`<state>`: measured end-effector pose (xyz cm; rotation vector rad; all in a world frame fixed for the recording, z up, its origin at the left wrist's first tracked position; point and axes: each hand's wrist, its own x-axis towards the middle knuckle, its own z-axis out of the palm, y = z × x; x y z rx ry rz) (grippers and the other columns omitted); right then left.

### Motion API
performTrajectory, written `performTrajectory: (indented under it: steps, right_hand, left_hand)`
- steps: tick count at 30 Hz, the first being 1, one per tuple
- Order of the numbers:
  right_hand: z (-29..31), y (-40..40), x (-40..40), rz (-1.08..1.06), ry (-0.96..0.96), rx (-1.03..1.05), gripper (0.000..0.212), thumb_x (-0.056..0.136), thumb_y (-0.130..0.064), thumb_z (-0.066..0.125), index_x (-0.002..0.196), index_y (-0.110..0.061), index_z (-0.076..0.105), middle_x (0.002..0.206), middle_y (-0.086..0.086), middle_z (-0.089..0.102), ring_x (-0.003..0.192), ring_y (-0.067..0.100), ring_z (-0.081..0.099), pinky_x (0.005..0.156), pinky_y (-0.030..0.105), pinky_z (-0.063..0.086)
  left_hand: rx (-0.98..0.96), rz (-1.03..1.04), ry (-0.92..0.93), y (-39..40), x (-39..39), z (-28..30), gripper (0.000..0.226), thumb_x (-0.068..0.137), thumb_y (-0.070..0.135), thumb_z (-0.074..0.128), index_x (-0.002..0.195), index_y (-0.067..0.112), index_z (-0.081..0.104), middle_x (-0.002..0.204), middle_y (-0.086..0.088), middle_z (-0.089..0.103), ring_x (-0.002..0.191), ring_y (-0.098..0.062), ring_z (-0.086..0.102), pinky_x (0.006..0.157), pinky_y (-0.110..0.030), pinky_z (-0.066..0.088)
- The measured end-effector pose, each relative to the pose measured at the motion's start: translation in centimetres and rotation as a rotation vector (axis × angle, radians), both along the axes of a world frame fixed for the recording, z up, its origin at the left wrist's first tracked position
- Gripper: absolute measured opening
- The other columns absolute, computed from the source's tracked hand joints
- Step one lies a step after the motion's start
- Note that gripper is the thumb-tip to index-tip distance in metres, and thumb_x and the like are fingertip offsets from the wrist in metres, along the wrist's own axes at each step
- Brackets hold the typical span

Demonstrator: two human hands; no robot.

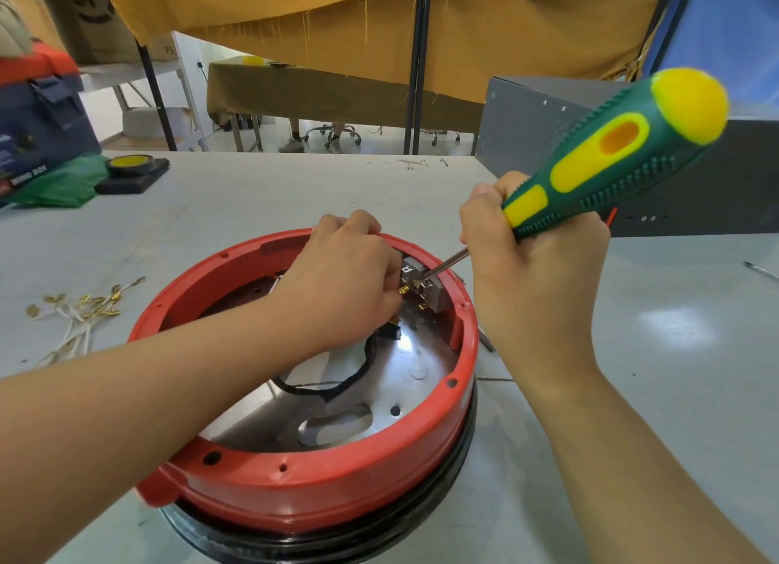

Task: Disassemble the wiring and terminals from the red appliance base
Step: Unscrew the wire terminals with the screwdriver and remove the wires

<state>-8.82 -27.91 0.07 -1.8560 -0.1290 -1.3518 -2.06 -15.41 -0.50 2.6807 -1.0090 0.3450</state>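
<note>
The red appliance base (320, 492) lies upside down on the grey table, its metal inner plate (404, 378) exposed. A black sleeved wire (337, 388) curves across the plate. At the far inner wall sits a grey terminal block (421, 274) with brass terminals. My left hand (341, 281) reaches inside the base and pinches a brass terminal beside that block. My right hand (535, 277) grips a green and yellow screwdriver (611, 158), whose tip touches the terminal block.
Several removed white wires with brass terminals (84, 314) lie on the table to the left. A roll of yellow tape (130, 165) rests on a black pad at back left. A grey metal box (632, 150) stands at back right. A small metal tool (761, 270) lies far right.
</note>
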Motion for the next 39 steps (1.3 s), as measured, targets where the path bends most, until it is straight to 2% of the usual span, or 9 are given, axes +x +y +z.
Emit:
performTrajectory:
  steps: [6, 11, 16, 21, 24, 26, 28, 32, 39]
  right_hand:
    - [-0.18, -0.01, -0.02, -0.013, 0.019, 0.004, 0.039, 0.084, -0.017, 0.05, 0.049, -0.013, 0.034, 0.042, 0.003, 0.036, 0.049, 0.024, 0.047, 0.052, 0.036, 0.037]
    - [-0.27, -0.11, 0.19, 0.015, 0.038, 0.11, 0.034, 0.083, -0.013, 0.049, 0.05, -0.011, 0.039, 0.045, 0.006, 0.041, 0.05, 0.018, 0.044, 0.051, 0.025, 0.034]
    - [-0.3, 0.08, 0.13, -0.005, 0.002, 0.098, 0.039, 0.084, -0.014, 0.049, 0.049, -0.017, 0.033, 0.044, 0.01, 0.04, 0.052, 0.025, 0.045, 0.052, 0.032, 0.035]
    - [-0.32, 0.2, -0.22, -0.022, -0.03, -0.032, 0.038, 0.086, -0.021, 0.047, 0.051, -0.014, 0.035, 0.043, 0.006, 0.039, 0.048, 0.021, 0.042, 0.051, 0.037, 0.035]
    - [-0.24, 0.2, -0.24, 0.03, -0.028, -0.122, 0.035, 0.087, -0.022, 0.045, 0.056, -0.026, 0.029, 0.047, -0.013, 0.031, 0.048, 0.009, 0.036, 0.05, 0.023, 0.031]
    - [-0.2, 0.09, -0.16, 0.049, -0.01, -0.12, 0.036, 0.087, -0.022, 0.046, 0.057, -0.03, 0.028, 0.047, -0.014, 0.031, 0.047, 0.005, 0.035, 0.05, 0.017, 0.028]
    - [-0.3, -0.15, -0.05, 0.058, 0.013, -0.043, 0.037, 0.086, -0.018, 0.049, 0.053, -0.026, 0.033, 0.046, -0.01, 0.037, 0.047, 0.004, 0.039, 0.05, 0.014, 0.029]
    - [-0.24, -0.18, 0.16, 0.058, 0.056, 0.12, 0.032, 0.081, -0.011, 0.049, 0.051, -0.001, 0.043, 0.044, -0.002, 0.037, 0.046, 0.006, 0.038, 0.049, 0.013, 0.029]
    - [0.06, 0.11, 0.29, 0.047, 0.074, 0.23, 0.032, 0.078, -0.015, 0.048, 0.055, 0.007, 0.038, 0.045, -0.003, 0.029, 0.046, 0.008, 0.031, 0.046, 0.017, 0.026]
  left_hand:
    - [-0.037, 0.006, 0.0, 0.13, -0.01, -0.1, 0.015, 0.083, 0.028, 0.061, 0.069, 0.028, 0.055, 0.136, -0.004, 0.041, 0.119, -0.028, 0.038, 0.093, -0.027, 0.026]
    - [-0.025, 0.02, 0.008, 0.13, 0.02, -0.05, 0.013, 0.083, 0.028, 0.062, 0.071, 0.026, 0.057, 0.137, -0.003, 0.04, 0.119, -0.028, 0.037, 0.09, -0.027, 0.027]
    - [-0.012, 0.022, 0.013, 0.12, -0.02, -0.04, 0.013, 0.083, 0.029, 0.062, 0.072, 0.027, 0.057, 0.137, -0.003, 0.04, 0.12, -0.028, 0.037, 0.093, -0.029, 0.029]
    - [-0.019, 0.027, 0.024, 0.22, -0.06, 0.0, 0.015, 0.082, 0.029, 0.062, 0.069, 0.029, 0.055, 0.136, -0.001, 0.04, 0.118, -0.027, 0.037, 0.095, -0.033, 0.033]
    - [-0.019, 0.019, 0.033, 0.23, 0.0, 0.07, 0.018, 0.082, 0.029, 0.062, 0.066, 0.03, 0.052, 0.134, -0.001, 0.041, 0.115, -0.027, 0.039, 0.098, -0.037, 0.035]
    - [-0.019, 0.019, 0.032, 0.22, -0.01, 0.07, 0.017, 0.082, 0.029, 0.062, 0.067, 0.03, 0.053, 0.134, -0.001, 0.041, 0.115, -0.027, 0.039, 0.098, -0.038, 0.035]
    - [-0.021, 0.025, 0.031, 0.23, -0.04, 0.02, 0.014, 0.082, 0.03, 0.061, 0.069, 0.029, 0.056, 0.135, -0.001, 0.04, 0.117, -0.027, 0.037, 0.097, -0.037, 0.035]
    - [-0.027, 0.024, 0.038, 0.24, 0.0, -0.06, 0.016, 0.083, 0.031, 0.062, 0.069, 0.031, 0.054, 0.136, -0.001, 0.04, 0.12, -0.027, 0.036, 0.099, -0.037, 0.034]
    - [-0.037, 0.029, 0.037, 0.21, -0.03, -0.06, 0.016, 0.083, 0.029, 0.062, 0.069, 0.031, 0.054, 0.137, 0.0, 0.04, 0.121, -0.027, 0.035, 0.098, -0.036, 0.032]
